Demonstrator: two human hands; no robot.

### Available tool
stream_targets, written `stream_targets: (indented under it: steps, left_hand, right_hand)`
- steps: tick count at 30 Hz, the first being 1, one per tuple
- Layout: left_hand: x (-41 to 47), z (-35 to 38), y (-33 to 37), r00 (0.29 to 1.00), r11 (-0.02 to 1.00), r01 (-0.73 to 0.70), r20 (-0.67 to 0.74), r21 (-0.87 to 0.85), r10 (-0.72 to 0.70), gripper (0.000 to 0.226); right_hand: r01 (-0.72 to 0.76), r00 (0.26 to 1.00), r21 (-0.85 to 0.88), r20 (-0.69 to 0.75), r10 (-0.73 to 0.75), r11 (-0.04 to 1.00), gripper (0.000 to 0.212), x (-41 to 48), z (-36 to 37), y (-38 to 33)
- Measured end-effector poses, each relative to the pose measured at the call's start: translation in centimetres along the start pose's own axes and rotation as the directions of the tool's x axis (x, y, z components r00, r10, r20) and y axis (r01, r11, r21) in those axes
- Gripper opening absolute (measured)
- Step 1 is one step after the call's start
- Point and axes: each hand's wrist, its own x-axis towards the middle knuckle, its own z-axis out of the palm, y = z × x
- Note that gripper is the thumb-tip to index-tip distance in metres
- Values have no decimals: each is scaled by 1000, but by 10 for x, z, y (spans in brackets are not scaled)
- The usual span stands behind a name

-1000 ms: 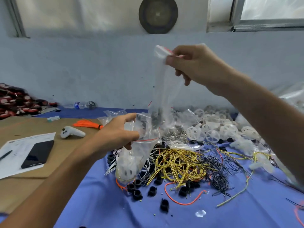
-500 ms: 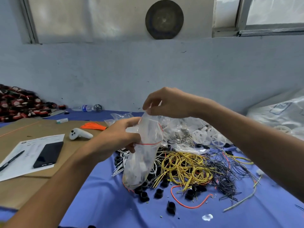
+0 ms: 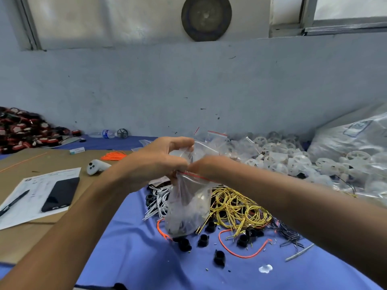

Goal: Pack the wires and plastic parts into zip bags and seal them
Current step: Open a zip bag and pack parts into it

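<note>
Head view: the zip bag (image 3: pixel 188 206) hangs upright over the middle of the tabletop, its red seal strip at the top and white and dark parts visible inside. The left hand (image 3: pixel 159 162) pinches the bag mouth with curled fingers. The right hand (image 3: pixel 207 166), blurred, meets it there and pinches the seal strip. The bag's lower end reaches the black plastic parts (image 3: pixel 203 240) scattered on the blue cloth (image 3: pixel 125 258). White wires (image 3: pixel 159 201) lie just left of the bag and yellow wires (image 3: pixel 236 208) just right. An orange wire (image 3: pixel 240 248) curves toward the near edge. White wheel-shaped parts (image 3: pixel 278 158) are heaped toward the far right corner. Toward the left edge, a cardboard sheet (image 3: pixel 12 248) carries a paper (image 3: pixel 21 214), a phone (image 3: pixel 60 194) and a white controller (image 3: pixel 96 166).
</note>
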Motion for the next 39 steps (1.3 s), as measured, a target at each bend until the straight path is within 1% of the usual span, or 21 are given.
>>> stream_targets:
  steps: [1,2,5,6,7,8,10,12,15,18,20,22,25,27,30,31,33,35,36,37,39]
  left_hand:
    - [2,-1,1,1000,999,5,13,34,-5,70]
    - [3,-2,0,1000,997,10,18,71,-11,65]
    - [10,-10,-2,1000,986,22,-18,163,-19,53]
    - [12,-11,-1,999,982,26,-41,186,-19,47]
    - [14,-12,-1,998,977,31,-62,213,-18,42]
    - [16,-12,0,997,970,31,-79,243,-12,39]
    - [20,-11,0,997,952,9,-77,307,15,36]
    - [22,-9,-1,999,932,-35,0,362,37,33]
    - [22,-6,-3,988,910,-100,150,402,42,27]
    - [22,-4,-7,975,897,-96,223,431,-3,12]
    - [22,-5,-7,974,813,-125,227,569,-9,8]
    - [23,-6,-6,979,733,-170,197,658,50,9]
    - [27,-7,-2,976,728,-212,112,652,184,5]
    - [33,-7,-2,966,763,-227,40,606,256,4]
    - [45,0,-9,941,815,-256,-58,521,332,4]
    - [49,3,-12,935,819,-260,-80,511,347,5]
    - [59,11,-22,925,824,-269,-104,498,365,7]
    - [69,19,-34,915,831,-270,-139,487,379,9]
    - [73,21,-40,908,834,-262,-168,485,383,10]
    - [78,23,-45,902,839,-248,-201,484,383,10]
    - [84,25,-56,891,853,-215,-262,476,371,9]
  right_hand:
    - [-14,1000,1,-5,14,1000,46,-1,2,0]
    - [-28,999,4,37,28,1000,43,0,4,3]
    - [-60,968,1,242,58,998,28,7,2,14]
    - [-86,949,-23,302,89,996,31,8,-1,20]
    - [-107,940,-45,320,116,993,36,7,-5,26]
    - [-130,939,-51,313,139,990,38,5,-9,32]
    - [-180,944,2,280,172,984,34,-2,-14,43]
    - [-229,942,67,267,203,971,34,-6,-14,50]
    - [-308,920,137,295,258,941,43,-9,-7,56]
    - [-350,906,186,318,280,918,51,-9,-5,61]
    - [-377,893,188,334,301,907,51,-11,-8,64]
    - [-421,874,205,352,335,884,49,-11,-9,66]
    - [-467,857,246,362,366,849,45,-11,-15,77]
    - [-481,860,294,345,377,826,41,-15,-24,88]
    - [-485,866,367,326,379,794,25,-22,-35,103]
    - [-491,864,393,329,380,777,25,-24,-34,107]
    - [-501,863,441,328,386,745,40,-25,-30,113]
    - [-495,868,464,296,398,735,57,-24,-22,118]
    - [-480,877,474,250,410,738,63,-22,-18,120]
    - [-452,889,476,167,427,755,65,-21,-14,121]
    - [-362,894,417,-96,437,833,62,-18,-9,120]
